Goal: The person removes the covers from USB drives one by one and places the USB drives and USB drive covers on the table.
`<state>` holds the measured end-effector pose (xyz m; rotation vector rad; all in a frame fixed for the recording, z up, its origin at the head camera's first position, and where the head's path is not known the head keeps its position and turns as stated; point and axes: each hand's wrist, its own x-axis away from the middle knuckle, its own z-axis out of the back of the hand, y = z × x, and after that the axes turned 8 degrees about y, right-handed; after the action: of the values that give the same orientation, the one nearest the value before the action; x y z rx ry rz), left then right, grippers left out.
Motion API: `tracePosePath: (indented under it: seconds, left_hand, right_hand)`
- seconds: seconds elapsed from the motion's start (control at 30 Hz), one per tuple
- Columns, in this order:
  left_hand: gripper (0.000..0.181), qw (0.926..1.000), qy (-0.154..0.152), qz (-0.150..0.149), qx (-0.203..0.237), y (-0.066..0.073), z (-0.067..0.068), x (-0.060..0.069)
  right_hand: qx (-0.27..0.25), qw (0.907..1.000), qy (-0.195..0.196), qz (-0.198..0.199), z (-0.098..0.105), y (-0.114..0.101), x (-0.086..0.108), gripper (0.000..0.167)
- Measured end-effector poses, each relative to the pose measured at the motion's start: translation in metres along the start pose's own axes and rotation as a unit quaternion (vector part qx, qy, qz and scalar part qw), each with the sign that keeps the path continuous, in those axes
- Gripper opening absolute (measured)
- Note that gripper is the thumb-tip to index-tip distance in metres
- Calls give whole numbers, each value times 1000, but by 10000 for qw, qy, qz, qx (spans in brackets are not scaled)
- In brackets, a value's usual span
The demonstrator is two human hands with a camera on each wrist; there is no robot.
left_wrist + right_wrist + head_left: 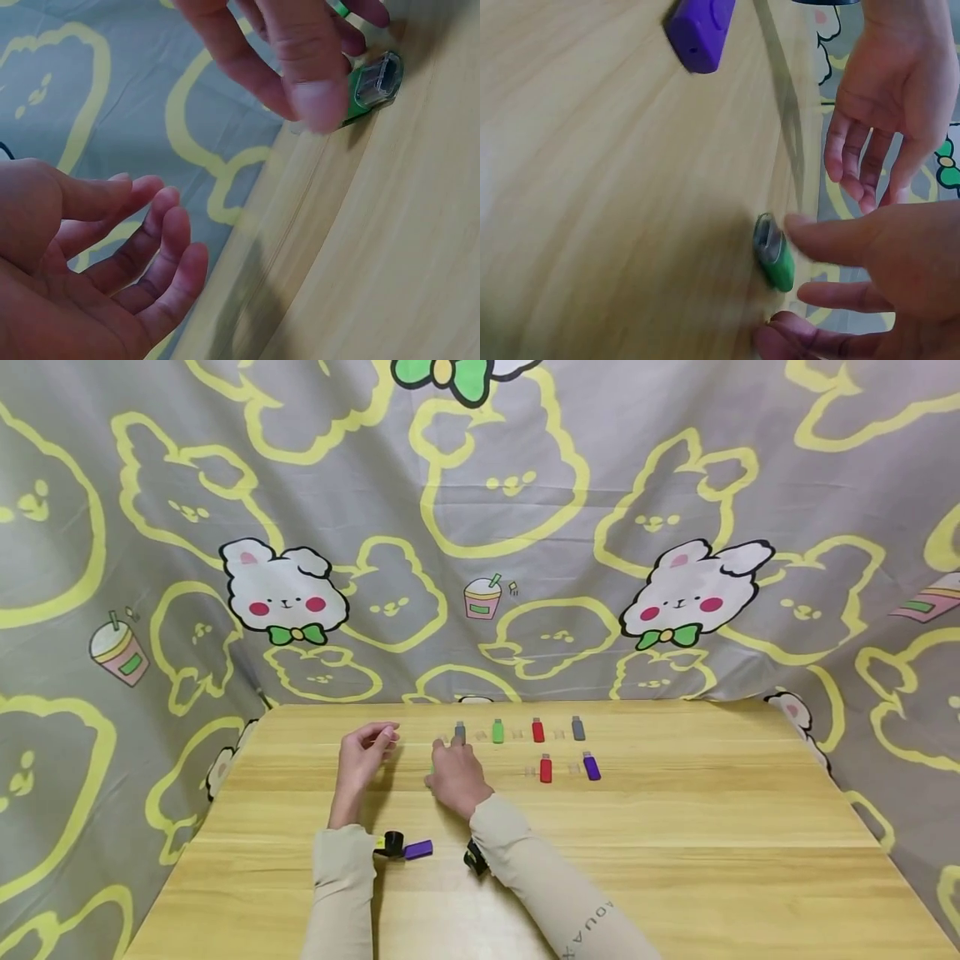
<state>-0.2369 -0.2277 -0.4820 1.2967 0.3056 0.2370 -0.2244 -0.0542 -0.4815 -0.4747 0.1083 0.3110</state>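
My right hand (459, 777) reaches over the table with fingers lowered beside a grey USB stick (461, 727) in the back row. A green USB stick (778, 266) with a clear cap over its plug lies by the right thumb, partly hidden by the hand in the head view. In the right wrist view the thumb is apart from the other fingers. Whether those fingertips touch a small clear cap cannot be told. My left hand (363, 760) hovers to the left with loosely bent fingers, holding nothing. A purple USB stick (417, 850) lies near the left wrist.
In the back row are a green stick (498, 732), a red stick (537, 731) and another grey stick (577, 728). Nearer lie a second red stick (546, 769) and a second purple stick (592, 767). Small clear caps (558, 735) sit between them. A patterned curtain (525, 577) borders the wooden table.
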Motion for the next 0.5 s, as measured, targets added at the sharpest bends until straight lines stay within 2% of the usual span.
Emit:
tracePosePath:
  seconds: [0.17, 0.27, 0.37, 0.5]
  left_hand:
    - [24, 10000, -66, 21, -54, 1, 0, 0]
    - [24, 9999, -70, 5, -87, 1, -2, 1]
    - [24, 9999, -102, -10, -62, 2, -3, 1]
    - [24, 9999, -146, -24, -83, 4, -4, 2]
  right_hand:
    - [129, 9996, 86, 237, 1, -3, -1, 14]
    - [-66, 9997, -39, 232, 3, -1, 0, 15]
    - [-450, 9987, -234, 111, 7, 2, 3, 22]
    - [-989, 9946, -307, -98, 11, 10, 5, 12]
